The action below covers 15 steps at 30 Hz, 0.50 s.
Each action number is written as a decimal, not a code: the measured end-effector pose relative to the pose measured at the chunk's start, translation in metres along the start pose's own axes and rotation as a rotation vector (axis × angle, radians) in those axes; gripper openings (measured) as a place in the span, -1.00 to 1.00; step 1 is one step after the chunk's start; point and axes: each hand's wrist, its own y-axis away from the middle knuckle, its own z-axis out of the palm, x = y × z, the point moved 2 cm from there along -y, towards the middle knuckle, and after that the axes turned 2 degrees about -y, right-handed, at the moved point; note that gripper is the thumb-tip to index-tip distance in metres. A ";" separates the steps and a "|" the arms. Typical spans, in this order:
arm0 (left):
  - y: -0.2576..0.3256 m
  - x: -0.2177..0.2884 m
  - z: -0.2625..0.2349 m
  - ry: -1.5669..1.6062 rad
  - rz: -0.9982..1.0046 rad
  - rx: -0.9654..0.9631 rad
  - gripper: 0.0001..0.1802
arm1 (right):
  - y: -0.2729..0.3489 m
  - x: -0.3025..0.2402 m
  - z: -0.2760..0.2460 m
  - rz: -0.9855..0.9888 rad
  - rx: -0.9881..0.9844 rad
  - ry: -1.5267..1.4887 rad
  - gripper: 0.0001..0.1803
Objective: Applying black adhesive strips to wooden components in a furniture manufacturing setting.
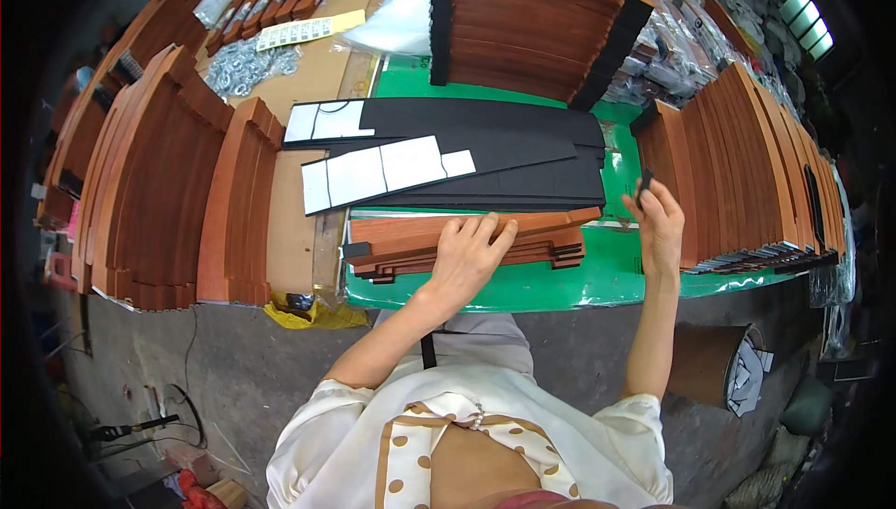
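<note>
My left hand [474, 252] grips the top of a reddish-brown wooden piece [551, 221], its fingers bent over the upper edge. This piece lies on top of similar notched wooden pieces [411, 269] at the front of the green table top. A small black pad [356, 250] sits on its left end. To the right, my right hand [661, 220] is raised, pinching another small black strip [645, 189] between thumb and fingers. Just behind the wood lie overlapping black sheets [504, 178], with white backing [387, 173] exposed at their left ends.
Rows of upright wooden pieces stand at the left [159, 182] and right [737, 173]. A tall wooden stack [532, 28] with black ends rises at the back. Metal rings [247, 66] lie on cardboard at the far left. A bin [714, 366] of scraps stands on the floor.
</note>
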 end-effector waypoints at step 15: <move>-0.003 0.003 -0.002 -0.054 0.060 -0.040 -0.63 | 0.030 0.101 -0.014 0.150 -0.010 -0.683 -0.76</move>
